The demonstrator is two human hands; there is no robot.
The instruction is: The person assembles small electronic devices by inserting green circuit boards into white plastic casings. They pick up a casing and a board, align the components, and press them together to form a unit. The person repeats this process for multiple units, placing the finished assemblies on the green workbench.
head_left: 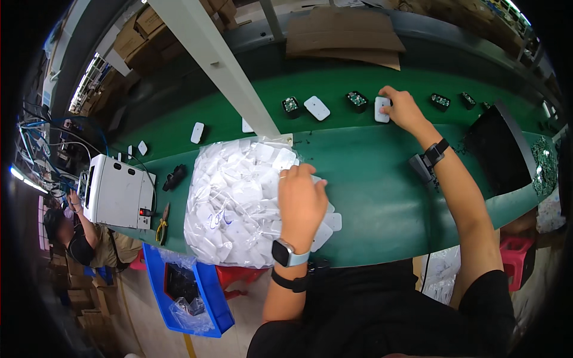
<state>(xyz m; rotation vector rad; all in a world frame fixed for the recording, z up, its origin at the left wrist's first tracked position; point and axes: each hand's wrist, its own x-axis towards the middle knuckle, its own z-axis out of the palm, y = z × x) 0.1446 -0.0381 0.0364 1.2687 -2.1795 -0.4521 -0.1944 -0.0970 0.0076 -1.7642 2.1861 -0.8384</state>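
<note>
As steadying seems needed, white plastic cover (379,115) is pinched by right fingers (388,91) | left fingers (305,170) half-curled over cover bag (230,197), hold unclear

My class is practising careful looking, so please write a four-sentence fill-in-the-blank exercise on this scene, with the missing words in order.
1. The right hand touches a small plate whose colour is ____.
2. The large clear bag lies nearer the person's ____ hand.
3. The pliers have handles coloured ____.
4. The large tray at lower left is coloured ____.

Missing words: white; left; yellow; blue.
</note>
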